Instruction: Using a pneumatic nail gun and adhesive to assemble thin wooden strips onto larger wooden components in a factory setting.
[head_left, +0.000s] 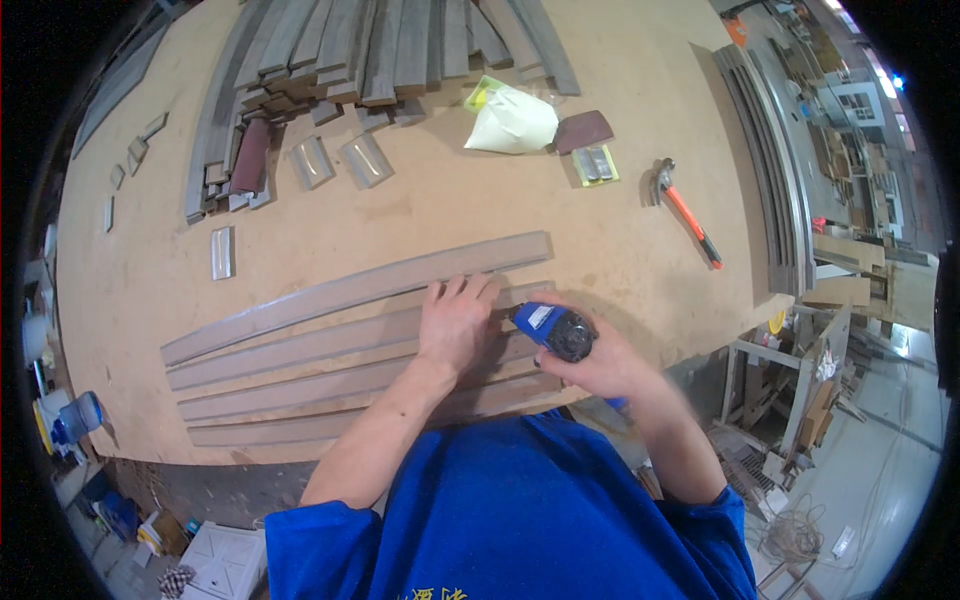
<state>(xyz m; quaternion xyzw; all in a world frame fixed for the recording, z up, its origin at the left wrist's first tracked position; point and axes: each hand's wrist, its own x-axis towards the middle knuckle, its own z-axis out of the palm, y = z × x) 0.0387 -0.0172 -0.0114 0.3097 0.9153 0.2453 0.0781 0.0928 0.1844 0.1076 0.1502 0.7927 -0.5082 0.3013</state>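
Note:
Several long grey-brown wooden strips (300,345) lie side by side near the table's front edge. My left hand (460,325) rests on them, its fingers bent over the far edge of the second strip from the back. My right hand (605,360) is wrapped round a blue and black power drill (555,330), just right of the left hand. The drill's front end points left, toward the strips' right part; whether its tip touches wood is hidden. The farthest strip (370,290) lies at a slant, apart from the others.
A stack of wooden boards (370,45) fills the table's far side. Beyond my right hand lies an orange-handled claw hammer (688,212). A white bag (510,120), sandpaper (583,130) and small metal-looking pieces (313,162) lie mid-table. Long strips (770,170) line the right edge.

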